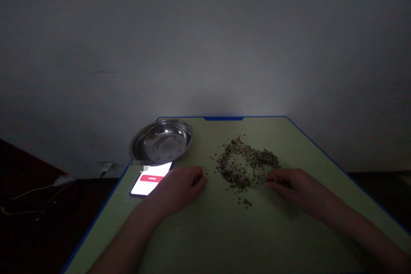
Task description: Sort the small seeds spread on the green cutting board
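Observation:
Small dark beans or seeds (236,175), mixed with paler grains, lie scattered in a rough ring on the green table (199,239). To their left rests my left hand (186,184), its fingers curled and thumb close to the forefinger; whether anything is inside cannot be made out. At the right edge of the scatter, my right hand (285,184) has thumb and fingertips drawn together near the seeds. Anything pinched there is too small to name. A shiny steel bowl (135,147) stands at the far left of the table.
A phone (146,186) with a lit white and red screen lies between the bowl and my left wrist. Blue trim (224,118) edges the table, which meets a pale wall (205,43). White cables and a power strip (62,180) are on the left below.

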{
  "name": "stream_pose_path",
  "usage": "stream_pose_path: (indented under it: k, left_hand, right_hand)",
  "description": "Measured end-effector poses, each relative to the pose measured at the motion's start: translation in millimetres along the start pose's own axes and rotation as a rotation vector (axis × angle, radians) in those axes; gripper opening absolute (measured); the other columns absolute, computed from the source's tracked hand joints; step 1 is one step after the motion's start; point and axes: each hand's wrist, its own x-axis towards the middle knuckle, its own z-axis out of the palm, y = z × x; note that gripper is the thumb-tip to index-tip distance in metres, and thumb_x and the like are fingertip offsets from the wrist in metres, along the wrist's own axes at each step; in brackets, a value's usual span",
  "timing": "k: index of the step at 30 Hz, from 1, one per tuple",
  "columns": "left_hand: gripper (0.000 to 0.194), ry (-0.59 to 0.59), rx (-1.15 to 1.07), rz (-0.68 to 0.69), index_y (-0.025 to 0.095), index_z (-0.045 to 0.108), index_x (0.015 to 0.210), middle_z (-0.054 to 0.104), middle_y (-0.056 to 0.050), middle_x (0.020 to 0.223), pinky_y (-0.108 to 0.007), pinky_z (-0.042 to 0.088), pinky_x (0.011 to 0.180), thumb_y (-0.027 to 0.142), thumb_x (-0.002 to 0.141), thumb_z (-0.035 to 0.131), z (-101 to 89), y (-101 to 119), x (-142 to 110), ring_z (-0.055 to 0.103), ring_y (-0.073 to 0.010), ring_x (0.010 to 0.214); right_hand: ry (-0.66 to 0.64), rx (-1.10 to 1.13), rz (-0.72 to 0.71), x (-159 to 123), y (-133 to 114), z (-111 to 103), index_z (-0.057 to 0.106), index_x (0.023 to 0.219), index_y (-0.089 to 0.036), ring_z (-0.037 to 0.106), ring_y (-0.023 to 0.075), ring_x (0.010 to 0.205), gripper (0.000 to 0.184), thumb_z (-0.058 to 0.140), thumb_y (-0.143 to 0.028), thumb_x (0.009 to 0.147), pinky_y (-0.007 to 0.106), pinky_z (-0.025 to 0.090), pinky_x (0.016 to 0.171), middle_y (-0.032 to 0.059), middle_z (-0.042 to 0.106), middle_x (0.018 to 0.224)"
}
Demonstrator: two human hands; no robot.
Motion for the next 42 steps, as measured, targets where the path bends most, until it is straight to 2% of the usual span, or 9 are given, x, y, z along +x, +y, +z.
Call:
stream_pose_path:
  k: [10,18,23,26,28,32,35,42]
  left_hand:
    - [0.033,-0.016,0.007,-0.006,0.018,0.054,0.072,0.055,0.0,0.066,-0.026,0.025,0.053,0.04,0.09,0.036,-1.7,2.4,-0.6,0.048,-0.0126,0.058]
    - [0.034,-0.018,0.006,-0.007,0.019,0.054,0.071,0.055,0.0,0.065,-0.026,0.025,0.052,0.04,0.09,0.036,-2.0,2.4,-0.7,0.047,-0.0127,0.057]
    - [0.032,-0.014,0.0,-0.001,0.018,0.053,0.07,0.055,0.0,0.064,-0.026,0.024,0.052,0.039,0.09,0.037,-3.7,3.9,-0.7,0.048,-0.0125,0.057]
    - [0.033,-0.011,-0.001,0.0,0.018,0.054,0.071,0.055,-0.001,0.066,-0.027,0.025,0.052,0.039,0.09,0.037,-2.8,2.8,-0.3,0.048,-0.0127,0.057]
    - [0.033,-0.015,-0.001,-0.007,0.019,0.055,0.073,0.056,-0.001,0.066,-0.027,0.026,0.052,0.04,0.09,0.037,-2.0,2.0,-0.1,0.048,-0.0131,0.058]
    - [0.033,-0.024,-0.001,-0.008,0.019,0.056,0.074,0.057,-0.002,0.067,-0.027,0.027,0.053,0.04,0.09,0.037,-2.1,2.4,-0.3,0.049,-0.0139,0.058]
    - [0.032,-0.023,0.004,-0.011,0.019,0.055,0.073,0.058,-0.001,0.066,-0.027,0.026,0.053,0.039,0.09,0.038,-3.0,3.8,-0.9,0.048,-0.0131,0.057]
    - [0.033,-0.012,0.004,0.0,0.018,0.056,0.073,0.057,-0.001,0.066,-0.027,0.026,0.053,0.039,0.09,0.037,-2.6,3.5,-0.8,0.047,-0.0126,0.057]
  right_hand:
    - [-0.003,-0.067,-0.077,4.8,-14.8,4.9,0.066,0.083,-0.023,0.06,0.0163,0.066,0.019,0.049,-0.028,0.089,0.027,0.04,0.058,0.0008,0.068,0.075]
    - [0.021,-0.092,-0.09,10.3,-10.0,7.4,0.066,0.08,-0.023,0.059,0.0158,0.064,0.02,0.049,-0.03,0.089,0.027,0.038,0.057,0.0011,0.067,0.073]
    - [0.021,-0.14,-0.074,19.9,-24.4,7.4,0.067,0.083,-0.022,0.059,0.0164,0.064,0.019,0.05,-0.029,0.089,0.027,0.037,0.056,0.0022,0.068,0.073]
    - [-0.005,-0.122,-0.139,22.2,-32.2,8.1,0.068,0.087,-0.023,0.06,0.0159,0.067,0.018,0.05,-0.027,0.089,0.026,0.038,0.059,0.0013,0.07,0.077]
    - [-0.006,-0.104,-0.173,21.2,-31.2,7.2,0.067,0.087,-0.023,0.06,0.0153,0.067,0.018,0.05,-0.028,0.09,0.026,0.039,0.059,0.0005,0.069,0.077]
    - [0.034,-0.058,-0.125,13.6,-17.5,2.5,0.065,0.086,-0.023,0.06,0.0155,0.066,0.021,0.048,-0.033,0.091,0.026,0.039,0.058,0.0002,0.067,0.074]
    - [-0.013,-0.025,-0.121,4.8,-9.6,1.7,0.065,0.084,-0.023,0.06,0.0159,0.068,0.02,0.047,-0.032,0.091,0.027,0.04,0.06,0.0,0.067,0.075]
    - [-0.082,-0.001,-0.132,-8.6,-19.6,11.3,0.065,0.084,-0.024,0.061,0.0162,0.068,0.02,0.048,-0.03,0.091,0.027,0.041,0.061,0.0,0.068,0.074]
